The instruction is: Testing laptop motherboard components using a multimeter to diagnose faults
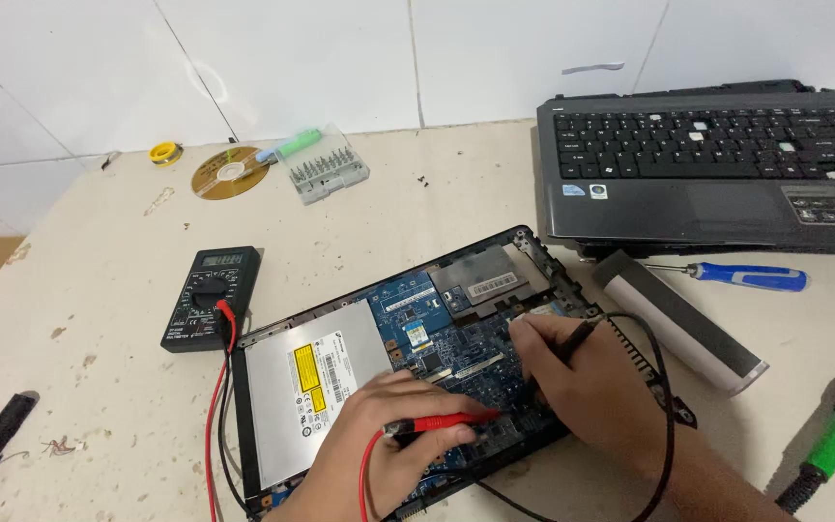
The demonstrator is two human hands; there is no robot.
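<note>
Both hands are probing the exposed laptop motherboard [446, 343] with multimeter leads.

The left hand [379, 449] is gripping the red probe [442, 422] with closed fingers; the right hand [582, 372] is pinching the black probe [558, 360], its tip seemingly touching the board. The opened laptop base [533, 242] is lying on the counter [99, 387], wired to the multimeter [211, 298]; the optical drive [306, 377] is still sitting in place.

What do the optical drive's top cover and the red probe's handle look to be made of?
Optical drive: likely sheet metal, judging by its flat silver-grey satin cover. Red probe in the left hand: probably moulded plastic, uniformly red with a slight sheen.
</note>
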